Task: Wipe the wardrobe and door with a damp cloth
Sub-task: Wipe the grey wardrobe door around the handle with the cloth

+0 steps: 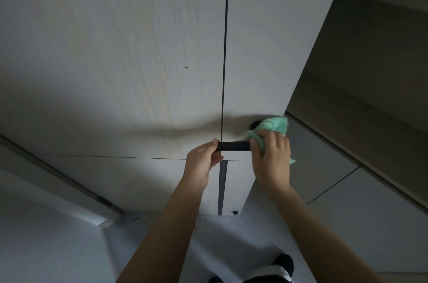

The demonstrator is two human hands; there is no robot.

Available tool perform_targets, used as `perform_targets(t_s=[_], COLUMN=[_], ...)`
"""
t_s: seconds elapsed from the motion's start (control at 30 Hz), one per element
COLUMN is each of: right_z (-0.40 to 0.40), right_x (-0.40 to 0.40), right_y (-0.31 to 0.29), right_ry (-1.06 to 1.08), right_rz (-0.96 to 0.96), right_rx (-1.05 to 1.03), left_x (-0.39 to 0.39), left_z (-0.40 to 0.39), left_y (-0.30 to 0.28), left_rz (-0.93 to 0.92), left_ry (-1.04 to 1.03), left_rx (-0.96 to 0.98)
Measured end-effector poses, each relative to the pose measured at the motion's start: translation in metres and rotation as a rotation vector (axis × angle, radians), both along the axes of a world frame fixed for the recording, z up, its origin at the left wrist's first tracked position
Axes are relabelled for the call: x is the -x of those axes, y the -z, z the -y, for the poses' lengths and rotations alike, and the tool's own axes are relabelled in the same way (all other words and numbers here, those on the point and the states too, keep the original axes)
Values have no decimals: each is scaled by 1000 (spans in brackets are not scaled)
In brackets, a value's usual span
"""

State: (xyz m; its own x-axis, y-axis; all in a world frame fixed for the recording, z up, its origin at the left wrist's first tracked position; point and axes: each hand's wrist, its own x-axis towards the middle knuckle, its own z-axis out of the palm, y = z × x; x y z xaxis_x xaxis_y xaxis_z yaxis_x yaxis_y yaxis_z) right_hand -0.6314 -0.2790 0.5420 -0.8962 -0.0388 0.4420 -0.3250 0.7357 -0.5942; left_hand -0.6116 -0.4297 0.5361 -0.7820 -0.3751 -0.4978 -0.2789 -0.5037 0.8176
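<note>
The green cloth is bunched up against the white wardrobe, low on the right-hand door panel close to its outer edge, and the right hand has it gripped, fingers curled over the wad so that it pokes out above the knuckles and a scrap hangs down past the heel of the hand. Just to the left of it a short black handle runs crosswise at the foot of the dark gap between the two doors, and the left hand pinches the handle's left end between thumb and fingertips, while the right thumb touches the handle's other end. Something dark and rounded peeks out behind the cloth, but I cannot tell what it is. The left-hand door panel carries faint yellowish streaks running downward and a small brown spot. Below the handle a thin seam crosses the front, and a lower section continues down to the pale floor. Both forearms reach up from the bottom, and a dark shoe shows on the floor. To the right of the wardrobe stands a brownish wall.
</note>
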Motion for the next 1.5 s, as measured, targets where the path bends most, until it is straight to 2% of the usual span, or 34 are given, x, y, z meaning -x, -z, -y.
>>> perform_targets(t_s=[0.1,0.2,0.3,0.4,0.5,0.6,0.7,0.83,0.97,1.13,1.2,1.27,1.3,1.33,1.4,1.5], right_z=[16,37,58,47,19,33,56,29,20,44,23,0,-3,1,21,30], right_x=[0,8,18,26,34,32,27,35,38,35,44,51,50,48,37,33], right_y=[3,3,-4,-13,-13,-13,-13,-18,-16,-8,-6,2,0,-3,-14,-16], right_ry=[-212,-292,-386,-460,-411,-373,-411,-506,-426,-540,-605,-579,-552,-536,-574,-604], right_rz=[-97,-96,55,67,2,10,66,25,-23,-3,-119,-333,-351,-328,-162,-112], right_rx=[-151,-322,-635,-787,-777,-800,-831,-1011,-894,-1004,-1058,-932,-883,-863,-997,-1100], left_x=[-4,-9,-13,-16,-18,-18,-14,-13,-13,-11,-12,-11,-10,-10,-10,-9], left_z=[3,4,2,2,4,2,0,1,-5,-9,-10,-10,-11,-11,-11,-13], left_y=[-6,-11,-15,-14,-15,-18,-21,-16,-16,-17,-17,-15,-14,-13,-10,-10], left_rz=[-3,-21,-53,-43,-11,-26,-26,14,8,-30,-13,6,13,14,4,-22], left_ry=[-23,-40,-109,-136,-164,-196,-198,-220,-238,-157,-169,-178,-177,-178,-168,-156], left_rx=[-225,-420,-512,-518,-511,-492,-466,-470,-417,-345,-375,-383,-371,-351,-314,-323])
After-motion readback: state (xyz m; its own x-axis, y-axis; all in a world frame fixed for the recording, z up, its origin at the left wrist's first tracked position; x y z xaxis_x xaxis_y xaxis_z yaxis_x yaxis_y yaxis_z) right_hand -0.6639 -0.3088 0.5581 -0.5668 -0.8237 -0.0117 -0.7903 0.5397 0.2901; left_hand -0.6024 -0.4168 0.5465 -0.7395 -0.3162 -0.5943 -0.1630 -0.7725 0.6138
